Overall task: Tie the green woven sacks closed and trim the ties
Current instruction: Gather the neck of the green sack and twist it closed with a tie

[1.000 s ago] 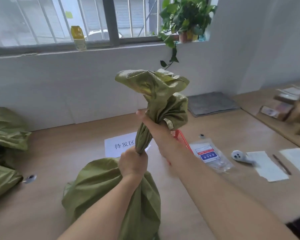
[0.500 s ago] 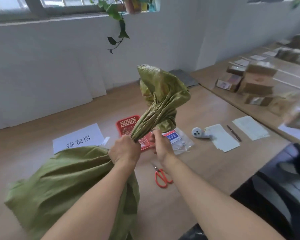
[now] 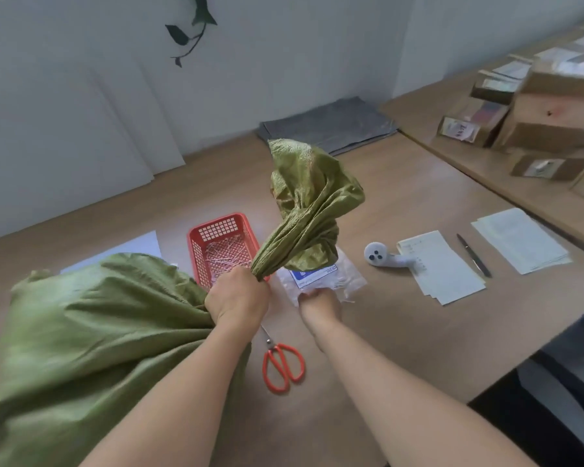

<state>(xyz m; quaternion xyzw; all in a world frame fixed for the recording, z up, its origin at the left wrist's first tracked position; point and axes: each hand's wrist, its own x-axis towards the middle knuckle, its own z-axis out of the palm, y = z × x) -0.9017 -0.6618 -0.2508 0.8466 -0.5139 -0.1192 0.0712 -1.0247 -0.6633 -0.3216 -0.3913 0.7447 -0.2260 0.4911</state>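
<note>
Sack (image 3: pixel 98 332) slumped on the table (image 3: pixel 418 315), body filling the lower left of the view. Its neck is gathered and twisted into a tight rope that rises up and to the right, ending in a loose flared mouth held clear of the table.

Left hand (image 3: pixel 238 298): fist wrapped fully round the twisted neck at its base, right where the neck leaves the body of the sack. Firm, closed grip.

Right hand (image 3: pixel 319 305): low at the table, just right of the left hand, and touching the near edge of a clear plastic bag (image 3: pixel 327 279) with a blue and white label. The fingers are hidden under the crumpled plastic, so I cannot tell whether they pinch anything or lie flat.

Basket (image 3: pixel 221 244) (red, mesh-sided) stands just behind the left hand, with thin white ties (image 3: pixel 223 256) lying in it. Scissors (image 3: pixel 282 362), red-handled, lie flat on the table between the two forearms, blades pointing toward the left hand.

Further right: a small pale grey device (image 3: pixel 381 257) resting partly on a paper sheet (image 3: pixel 442 267), a pen (image 3: pixel 474 256) beside it, then more paper (image 3: pixel 520 241). A grey mat (image 3: pixel 327 124) lies against the far wall. Cardboard boxes (image 3: pixel 550 106) are stacked on the side table at right (blurred).
</note>
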